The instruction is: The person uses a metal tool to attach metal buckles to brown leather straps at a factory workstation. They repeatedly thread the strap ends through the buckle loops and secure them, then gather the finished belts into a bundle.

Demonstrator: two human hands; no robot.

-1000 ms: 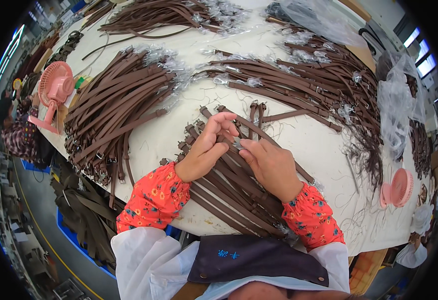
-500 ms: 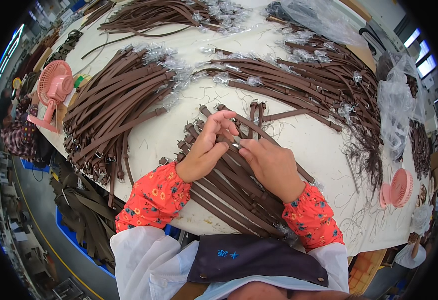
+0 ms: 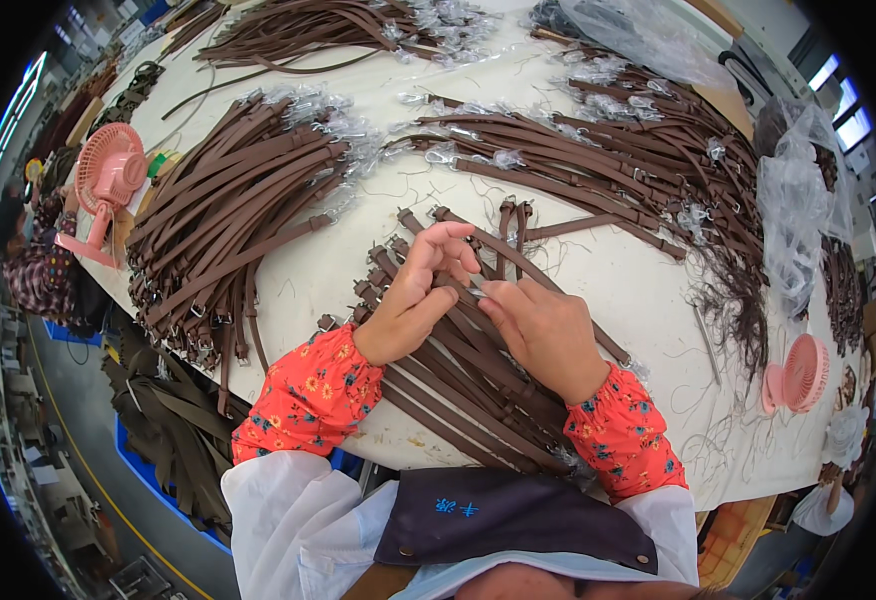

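A small, shiny silvery piece (image 3: 476,292), partly hidden by fingertips, was pinched between the thumb and forefinger of the right hand (image 3: 546,330), just beside the left hand (image 3: 413,300). The left hand's fingers were curled; whether anything was gripped there could not be told. Flat dark-brown straps with buckles (image 3: 483,385) were spread beneath both hands and partly covered by them. The white-covered table (image 3: 653,300) was crowded farther out by a left heap of brown straps (image 3: 233,205) and a pink plastic fan (image 3: 110,170).
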